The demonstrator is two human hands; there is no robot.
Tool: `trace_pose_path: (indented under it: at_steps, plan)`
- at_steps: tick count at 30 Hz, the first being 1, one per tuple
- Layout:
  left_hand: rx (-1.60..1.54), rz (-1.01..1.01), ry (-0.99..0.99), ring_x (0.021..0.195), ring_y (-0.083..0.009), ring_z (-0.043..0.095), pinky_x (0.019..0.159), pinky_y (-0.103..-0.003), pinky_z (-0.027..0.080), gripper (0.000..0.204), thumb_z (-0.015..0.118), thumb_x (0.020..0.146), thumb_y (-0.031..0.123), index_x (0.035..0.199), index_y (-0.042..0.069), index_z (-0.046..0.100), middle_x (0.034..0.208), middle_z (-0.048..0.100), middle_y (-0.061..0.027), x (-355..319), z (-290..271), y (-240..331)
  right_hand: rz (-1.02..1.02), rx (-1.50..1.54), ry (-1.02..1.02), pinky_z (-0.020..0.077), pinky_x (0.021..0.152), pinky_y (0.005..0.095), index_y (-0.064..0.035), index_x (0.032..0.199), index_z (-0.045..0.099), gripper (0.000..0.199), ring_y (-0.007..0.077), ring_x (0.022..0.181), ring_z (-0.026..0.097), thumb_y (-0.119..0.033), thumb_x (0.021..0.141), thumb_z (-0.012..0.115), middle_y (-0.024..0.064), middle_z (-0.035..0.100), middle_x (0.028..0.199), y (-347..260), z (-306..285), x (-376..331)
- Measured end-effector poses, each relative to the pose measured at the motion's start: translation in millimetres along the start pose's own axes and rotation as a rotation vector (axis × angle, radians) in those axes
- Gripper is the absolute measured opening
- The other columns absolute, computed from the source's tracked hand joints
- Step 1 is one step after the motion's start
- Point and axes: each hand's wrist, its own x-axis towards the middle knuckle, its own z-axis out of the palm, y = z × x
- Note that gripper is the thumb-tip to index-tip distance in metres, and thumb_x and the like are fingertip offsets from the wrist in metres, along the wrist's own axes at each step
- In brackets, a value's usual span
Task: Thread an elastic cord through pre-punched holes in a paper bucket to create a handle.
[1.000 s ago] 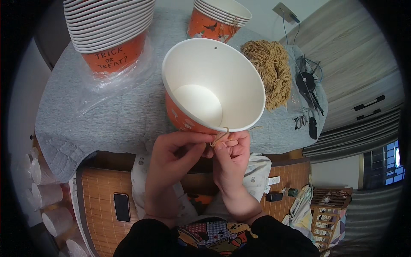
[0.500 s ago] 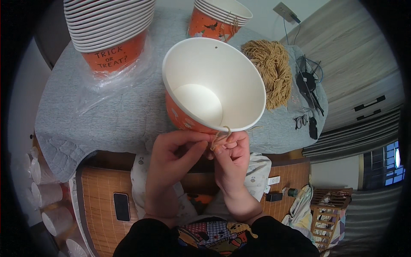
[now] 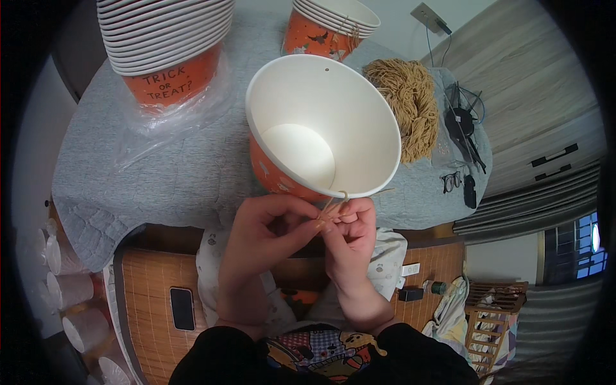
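Note:
An orange paper bucket (image 3: 321,122) with a white inside is tilted toward me over the table's near edge. A thin tan string (image 3: 338,199) loops over its near rim. My left hand (image 3: 266,234) and my right hand (image 3: 351,234) meet just below that rim, fingertips of both pinching the string. A small hole shows near the bucket's far rim.
A grey cloth covers the table (image 3: 147,186). A tall stack of the same buckets (image 3: 163,45) stands on clear plastic at the back left, a shorter stack (image 3: 330,25) at the back. A bundle of tan string (image 3: 407,102) lies right, scissors (image 3: 465,128) beyond. A phone (image 3: 182,308) lies on the mat below.
The string loop at the near rim has shifted slightly as my fingers work it; the bucket and both hands stay in place.

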Motion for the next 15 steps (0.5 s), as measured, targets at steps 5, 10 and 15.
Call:
trace_pose_path:
  at_steps: [5, 10, 15]
  plan:
    - [0.083, -0.024, 0.030, 0.055, 0.0014, 0.040, 0.049, -0.018, 0.027, 0.011, 0.074, 0.078, 0.004, 0.089, 0.001, 0.071, 0.059, 0.051, 0.0079, 1.7, -1.1, 0.4, -0.049, -0.133, -0.003, 0.0461, 0.079, 0.0238, -0.0061, 0.106, 0.037, 0.032, 0.0121, 0.087, 0.059, 0.015, 0.087, 0.052, 0.0109, 0.061, 0.098, 1.3, 0.5, 4.7]
    - [0.292, 0.009, 0.090, 0.054, 0.0009, 0.043, 0.049, -0.018, 0.030, 0.014, 0.075, 0.077, 0.005, 0.091, 0.001, 0.072, 0.058, 0.055, 0.0060, 4.0, -2.8, -5.7, -0.040, -0.171, 0.036, 0.0447, 0.077, 0.0229, -0.0066, 0.105, 0.037, 0.033, 0.0114, 0.086, 0.058, 0.015, 0.087, 0.053, 0.0106, 0.061, 0.097, 3.4, -2.1, 7.3]
    - [0.191, -0.025, 0.075, 0.056, 0.0006, 0.042, 0.049, -0.018, 0.030, 0.012, 0.074, 0.079, 0.004, 0.090, 0.001, 0.072, 0.059, 0.053, 0.0067, 2.0, -0.2, -1.8, -0.030, -0.173, 0.013, 0.0441, 0.077, 0.0230, -0.0065, 0.105, 0.037, 0.034, 0.0116, 0.086, 0.058, 0.015, 0.086, 0.054, 0.0101, 0.061, 0.096, -3.2, 0.0, 6.3]
